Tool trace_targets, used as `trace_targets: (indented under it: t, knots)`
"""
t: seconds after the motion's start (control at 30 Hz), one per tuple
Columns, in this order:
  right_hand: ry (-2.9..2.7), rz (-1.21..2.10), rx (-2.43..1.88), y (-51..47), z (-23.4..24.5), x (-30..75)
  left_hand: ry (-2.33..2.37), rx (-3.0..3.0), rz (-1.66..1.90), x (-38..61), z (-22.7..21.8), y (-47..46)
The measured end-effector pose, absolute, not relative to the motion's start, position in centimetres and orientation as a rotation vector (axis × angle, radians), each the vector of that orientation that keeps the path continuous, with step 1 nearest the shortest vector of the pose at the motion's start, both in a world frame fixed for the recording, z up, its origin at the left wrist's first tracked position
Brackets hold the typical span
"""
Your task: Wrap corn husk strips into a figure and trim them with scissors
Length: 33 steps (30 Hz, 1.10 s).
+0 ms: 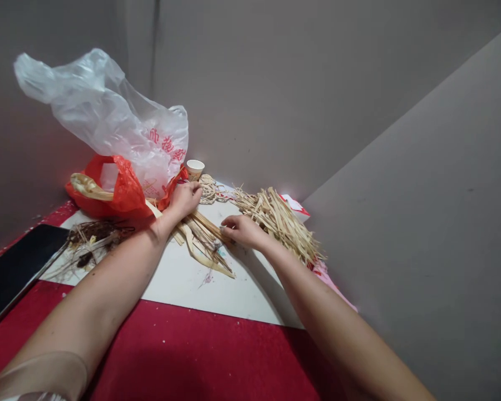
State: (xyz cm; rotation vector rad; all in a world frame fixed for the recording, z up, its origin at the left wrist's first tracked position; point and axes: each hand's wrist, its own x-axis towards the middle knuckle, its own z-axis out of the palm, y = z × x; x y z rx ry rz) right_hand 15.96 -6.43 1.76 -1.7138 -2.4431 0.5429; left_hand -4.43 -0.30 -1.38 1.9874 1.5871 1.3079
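My left hand (186,199) reaches to the far side of the white board, beside the red plastic bag and just in front of a paper cup (195,168). Its fingers are curled and what they hold, if anything, is hidden. My right hand (242,231) is closed, thumb and fingers together, at the near right end of a bundle of dried tan leaf strips (206,224). The bundle lies slanted between both hands. Below it a wider pale strip (200,255) curves across the board. Beyond my left fingers sits a coiled pale cord (209,189).
A red plastic bag (129,192) with a crumpled clear bag (121,111) rising above it stands at left. Dark fibrous scraps (92,238) and a black tablet-like slab (19,273) lie nearer. A pile of straw-coloured strips (281,223) is at right. Grey walls enclose the red table (183,351).
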Motion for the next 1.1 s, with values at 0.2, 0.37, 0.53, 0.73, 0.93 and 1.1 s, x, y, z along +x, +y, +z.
trace_targets:
  t: [0.2,0.37,0.53,0.73,0.93,1.1]
  knots:
    - [-2.672,0.712,-1.157,-9.0,2.1,15.6,1.575,2.175,0.985,-3.9,-1.5,-1.2]
    - [-2.887,0.652,-1.159,-10.1,2.7,15.1,1.604,2.213,0.825,-4.2,-1.6,-1.3]
    - [-2.847,0.820,-1.379,-11.0,2.9,16.4,1.600,2.193,0.809,-4.3,-2.0,-1.0]
    - [-2.406,1.475,-1.461,-12.0,4.8,20.7,1.584,2.278,0.736,-4.1,-2.6,-1.1]
    - [-2.217,1.365,-1.470,-12.1,6.5,22.8,1.514,2.226,0.839,-3.5,-1.9,-1.2]
    - [-2.110,1.294,-1.500,-11.8,5.6,21.9,1.053,2.010,0.917,-2.3,-0.2,-1.8]
